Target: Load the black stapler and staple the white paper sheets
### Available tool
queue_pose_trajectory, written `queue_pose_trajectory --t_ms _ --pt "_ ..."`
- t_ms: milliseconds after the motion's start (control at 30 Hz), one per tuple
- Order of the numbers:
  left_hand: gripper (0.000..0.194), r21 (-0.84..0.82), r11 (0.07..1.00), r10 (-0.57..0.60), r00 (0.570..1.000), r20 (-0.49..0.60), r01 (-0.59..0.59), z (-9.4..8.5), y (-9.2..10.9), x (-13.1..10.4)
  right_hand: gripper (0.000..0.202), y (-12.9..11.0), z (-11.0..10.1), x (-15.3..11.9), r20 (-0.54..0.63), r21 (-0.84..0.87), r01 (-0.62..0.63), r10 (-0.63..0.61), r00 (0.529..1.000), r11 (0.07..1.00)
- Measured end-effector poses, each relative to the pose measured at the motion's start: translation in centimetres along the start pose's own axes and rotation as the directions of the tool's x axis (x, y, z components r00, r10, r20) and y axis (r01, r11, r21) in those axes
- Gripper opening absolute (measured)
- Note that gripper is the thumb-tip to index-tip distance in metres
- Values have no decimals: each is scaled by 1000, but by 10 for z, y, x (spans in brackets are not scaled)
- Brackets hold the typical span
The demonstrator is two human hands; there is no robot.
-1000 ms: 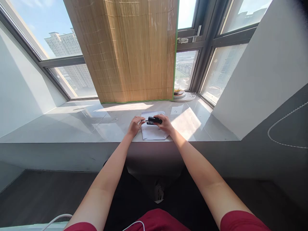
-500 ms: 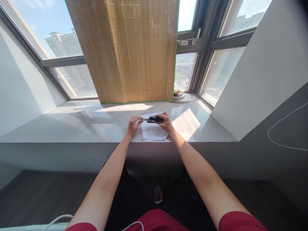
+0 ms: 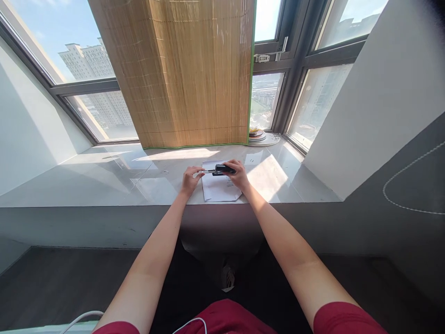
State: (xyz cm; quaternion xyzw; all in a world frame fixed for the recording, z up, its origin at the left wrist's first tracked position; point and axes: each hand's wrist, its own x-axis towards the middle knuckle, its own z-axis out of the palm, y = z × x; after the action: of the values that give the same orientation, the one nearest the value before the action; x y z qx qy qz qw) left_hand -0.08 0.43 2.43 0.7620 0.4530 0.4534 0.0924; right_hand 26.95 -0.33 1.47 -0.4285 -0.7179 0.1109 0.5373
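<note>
My right hand [image 3: 237, 175] is wrapped round a black stapler [image 3: 222, 168], held level above some white paper sheets [image 3: 219, 190]. A thin metal part [image 3: 208, 171] sticks out of the stapler's left end. At its tip, the fingers of my left hand [image 3: 192, 178] are pinched together on it. Whether that part is the staple tray or a rod is too small to tell. Some small dark marks show on the top sheet, partly beside my right hand.
The paper lies on a glossy white windowsill [image 3: 160, 185], close to its front edge. A bamboo blind [image 3: 198, 79] hangs behind it. Several stacked plates [image 3: 260, 138] stand in the right back corner. A white cable [image 3: 83, 317] runs at the lower left.
Both hands still grip the stapler and its metal part in nearly the same pose. The whole view has shifted slightly, and more of the marks on the paper show.
</note>
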Motion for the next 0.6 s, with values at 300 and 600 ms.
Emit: queue_pose_trajectory --t_ms 300,600 --pt "13 -98 994 50 997 -53 -55 4 -9 1 36 4 1 0 -27 15 15 -15 1000 1000" --pt "23 -144 976 163 987 -8 -162 7 -6 -3 34 8 6 -2 41 24 127 -128 991 992"
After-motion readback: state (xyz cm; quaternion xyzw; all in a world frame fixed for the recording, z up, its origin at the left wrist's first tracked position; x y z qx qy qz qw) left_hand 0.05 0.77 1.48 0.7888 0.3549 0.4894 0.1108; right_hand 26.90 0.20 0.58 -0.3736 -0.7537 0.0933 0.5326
